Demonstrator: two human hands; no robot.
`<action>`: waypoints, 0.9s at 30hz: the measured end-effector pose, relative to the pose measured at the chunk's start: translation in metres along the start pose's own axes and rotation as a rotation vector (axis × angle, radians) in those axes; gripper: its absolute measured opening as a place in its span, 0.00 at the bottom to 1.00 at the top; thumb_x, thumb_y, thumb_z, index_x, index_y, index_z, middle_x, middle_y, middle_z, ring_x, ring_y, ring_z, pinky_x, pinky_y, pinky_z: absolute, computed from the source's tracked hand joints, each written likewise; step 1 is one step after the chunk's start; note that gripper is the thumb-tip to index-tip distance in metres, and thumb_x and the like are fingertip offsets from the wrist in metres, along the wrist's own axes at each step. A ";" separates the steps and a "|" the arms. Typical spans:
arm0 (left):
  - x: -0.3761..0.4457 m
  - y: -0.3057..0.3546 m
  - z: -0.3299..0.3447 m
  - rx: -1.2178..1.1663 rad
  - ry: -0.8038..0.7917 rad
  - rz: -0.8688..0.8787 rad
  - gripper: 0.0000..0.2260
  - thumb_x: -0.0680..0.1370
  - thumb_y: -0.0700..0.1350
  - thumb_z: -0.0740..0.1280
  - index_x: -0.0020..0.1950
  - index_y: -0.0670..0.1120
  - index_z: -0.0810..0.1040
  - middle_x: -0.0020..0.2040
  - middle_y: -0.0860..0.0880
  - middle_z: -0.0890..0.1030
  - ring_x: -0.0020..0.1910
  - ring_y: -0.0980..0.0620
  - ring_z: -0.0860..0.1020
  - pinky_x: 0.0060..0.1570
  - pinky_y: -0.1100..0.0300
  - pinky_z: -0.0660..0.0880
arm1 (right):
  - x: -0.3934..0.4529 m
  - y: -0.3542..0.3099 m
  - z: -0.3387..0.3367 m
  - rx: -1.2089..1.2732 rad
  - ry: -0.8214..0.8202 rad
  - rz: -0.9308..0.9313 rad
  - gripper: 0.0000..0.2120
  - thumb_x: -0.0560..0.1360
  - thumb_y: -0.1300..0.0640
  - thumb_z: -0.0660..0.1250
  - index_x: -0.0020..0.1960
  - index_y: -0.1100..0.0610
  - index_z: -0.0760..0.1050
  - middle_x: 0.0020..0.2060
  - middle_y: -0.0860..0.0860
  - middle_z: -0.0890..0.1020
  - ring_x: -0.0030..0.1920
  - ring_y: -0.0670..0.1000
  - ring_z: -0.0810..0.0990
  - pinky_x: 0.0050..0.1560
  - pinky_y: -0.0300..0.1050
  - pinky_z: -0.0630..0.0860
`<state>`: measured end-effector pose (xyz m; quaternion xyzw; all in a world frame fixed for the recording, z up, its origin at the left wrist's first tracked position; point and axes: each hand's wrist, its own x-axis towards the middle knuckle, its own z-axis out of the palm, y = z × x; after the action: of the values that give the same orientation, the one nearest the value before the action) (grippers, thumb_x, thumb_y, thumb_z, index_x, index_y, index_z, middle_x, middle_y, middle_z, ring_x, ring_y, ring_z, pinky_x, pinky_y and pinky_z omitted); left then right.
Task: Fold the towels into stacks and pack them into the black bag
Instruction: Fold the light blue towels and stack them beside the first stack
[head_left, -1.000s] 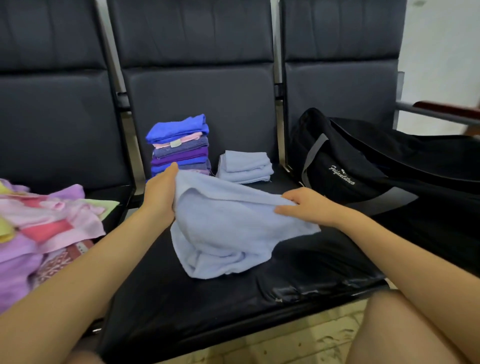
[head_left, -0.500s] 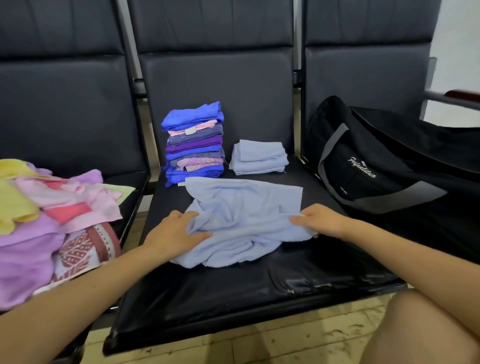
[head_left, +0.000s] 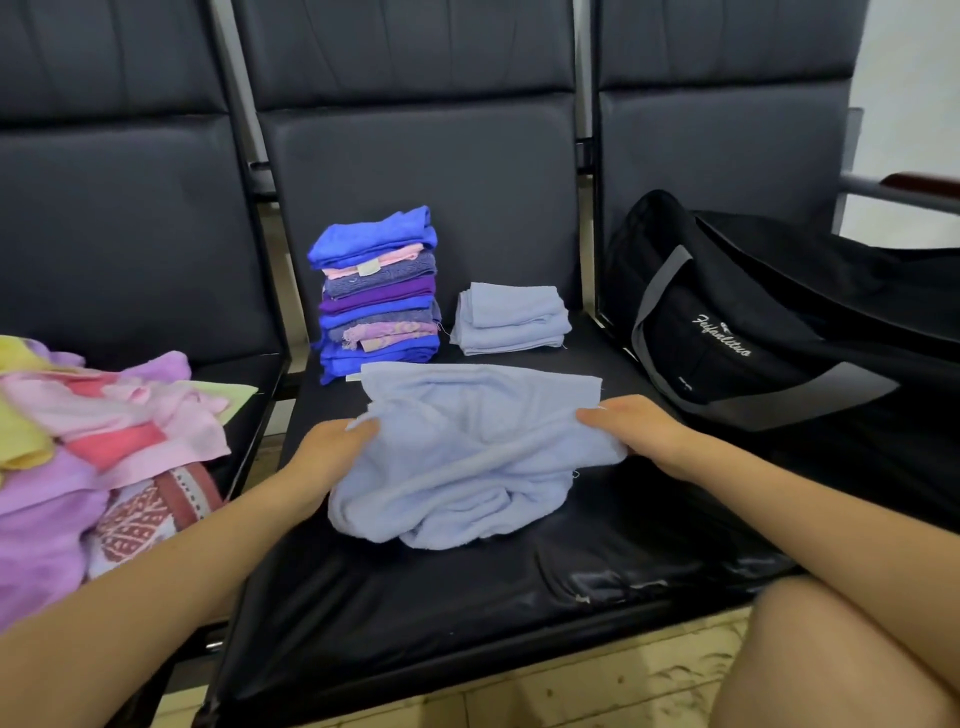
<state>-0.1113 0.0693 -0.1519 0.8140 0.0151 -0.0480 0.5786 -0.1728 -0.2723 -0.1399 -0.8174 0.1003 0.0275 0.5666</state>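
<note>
While pale blue towel (head_left: 467, 447) lies rumpled on middle seat (head_left: 415, 587), left hand (head_left: 332, 447) and right hand (head_left: 636, 434) pinch its side edges, fingers curled round cloth. Soft, light, floppy — likely sags unless taken by corners. Black bag (head_left: 753, 332) waits just beside.

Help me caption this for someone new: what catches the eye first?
Both hands, left hand and right hand, grip a rumpled pale blue towel on the middle seat. Behind it stands a tall stack of blue and purple towels; a black bag sits on the right seat.
</note>
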 end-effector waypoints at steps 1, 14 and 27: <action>0.002 0.004 -0.003 -0.195 0.014 -0.076 0.07 0.77 0.44 0.67 0.46 0.41 0.81 0.47 0.42 0.82 0.47 0.45 0.78 0.55 0.51 0.73 | 0.001 0.002 -0.001 -0.020 -0.040 0.008 0.10 0.74 0.53 0.70 0.41 0.58 0.72 0.36 0.54 0.72 0.38 0.51 0.68 0.35 0.43 0.63; 0.047 0.023 -0.010 -0.447 0.167 -0.017 0.05 0.77 0.44 0.68 0.50 0.47 0.82 0.47 0.48 0.83 0.45 0.50 0.80 0.43 0.59 0.75 | 0.030 -0.007 -0.004 -0.090 0.119 -0.148 0.20 0.76 0.55 0.68 0.32 0.56 0.61 0.29 0.52 0.62 0.29 0.48 0.61 0.29 0.41 0.58; 0.125 0.017 0.007 0.408 0.316 0.264 0.16 0.76 0.44 0.66 0.30 0.46 0.67 0.32 0.46 0.70 0.38 0.44 0.70 0.38 0.55 0.63 | 0.089 0.008 -0.010 -0.940 0.384 -0.268 0.09 0.77 0.51 0.63 0.52 0.56 0.72 0.48 0.51 0.74 0.47 0.53 0.75 0.39 0.45 0.67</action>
<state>0.0136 0.0533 -0.1498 0.9060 -0.0107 0.1530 0.3945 -0.0879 -0.2958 -0.1582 -0.9793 0.0739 -0.1537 0.1087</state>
